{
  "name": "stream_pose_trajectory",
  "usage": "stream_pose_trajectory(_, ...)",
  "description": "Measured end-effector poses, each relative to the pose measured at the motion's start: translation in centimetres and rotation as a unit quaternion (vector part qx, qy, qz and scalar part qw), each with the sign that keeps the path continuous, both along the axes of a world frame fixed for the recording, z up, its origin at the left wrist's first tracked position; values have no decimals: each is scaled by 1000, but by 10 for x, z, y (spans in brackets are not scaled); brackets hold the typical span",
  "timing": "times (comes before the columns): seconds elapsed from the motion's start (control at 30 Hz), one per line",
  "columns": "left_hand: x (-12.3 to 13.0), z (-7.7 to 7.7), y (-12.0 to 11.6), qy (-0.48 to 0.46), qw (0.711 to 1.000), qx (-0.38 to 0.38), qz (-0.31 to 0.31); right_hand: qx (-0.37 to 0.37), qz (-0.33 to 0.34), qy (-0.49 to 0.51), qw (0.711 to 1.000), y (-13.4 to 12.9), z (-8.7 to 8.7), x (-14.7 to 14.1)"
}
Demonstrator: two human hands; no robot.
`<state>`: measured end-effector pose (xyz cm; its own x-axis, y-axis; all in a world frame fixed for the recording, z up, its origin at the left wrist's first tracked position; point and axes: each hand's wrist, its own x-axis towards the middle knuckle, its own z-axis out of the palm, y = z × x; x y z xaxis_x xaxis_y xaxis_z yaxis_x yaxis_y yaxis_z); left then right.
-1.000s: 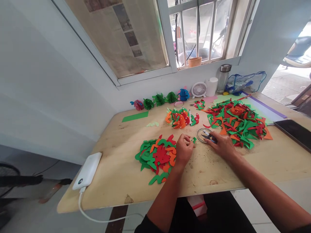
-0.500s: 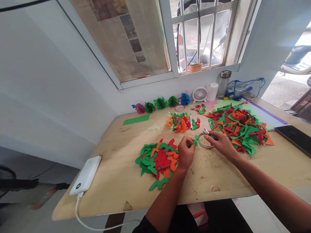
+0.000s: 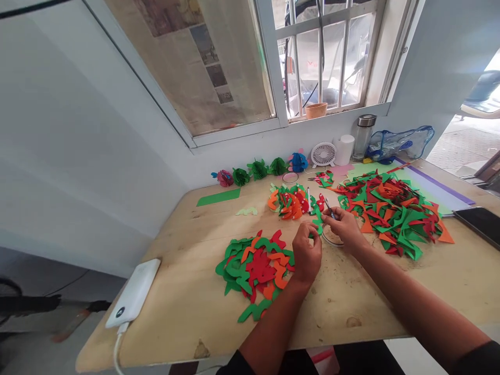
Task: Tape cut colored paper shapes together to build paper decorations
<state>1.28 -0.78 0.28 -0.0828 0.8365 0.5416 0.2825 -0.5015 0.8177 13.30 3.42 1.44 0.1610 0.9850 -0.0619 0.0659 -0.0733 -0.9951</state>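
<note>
Left hand (image 3: 307,252): fingers pinched together on a green cutout (image 3: 319,221), which is just above the worktop (image 3: 183,307), between the two hands. Right hand (image 3: 346,229): fingers clamped around the handles of small scissors (image 3: 331,212), blades up and right beside the green cutout. Whether the blades touch it, can't tell. Metal ring (image 3: 332,243) lies on the worktop under the hands, partly covered.

Text check: white power bank (image 3: 135,291) at the left end, cable plugged in, has a dark round display (image 3: 120,312) (digits too small to read). Clear pouch (image 3: 402,143) at the back right carries a blue mark, not legible. Printed sheet (image 3: 211,47) behind the window pane has picture blocks, too blurred to read.

Around: pile of green, red and orange cutouts (image 3: 260,265) left of the left hand; bigger scrap heap (image 3: 394,213) right of the right hand; smaller stack with white spots (image 3: 289,203) behind the hands, white pen (image 3: 309,200) beside it. Dark phone (image 3: 482,225) at the right edge.
</note>
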Motion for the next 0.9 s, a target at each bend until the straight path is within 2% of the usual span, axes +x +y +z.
stream_pose_trajectory(0.23,-7,-10,-2,20,999,-20,-42,65,-10,-112,992,2,-11,14)
stream_pose_trajectory(0.4,-9,-7,0,-40,993,-113,-3,81,18,-154,985,-3,-10,13)
stream_pose_trajectory(0.53,-10,-8,4,-109,977,-177,-36,103,59,-196,973,-10,-10,6)
stream_pose_trajectory(0.73,-10,-11,7,-177,962,-202,-52,116,56,-248,960,-15,-9,3)
stream_pose_trajectory(0.9,-12,-9,9,-169,961,-216,-34,109,62,-245,961,-15,-9,4)
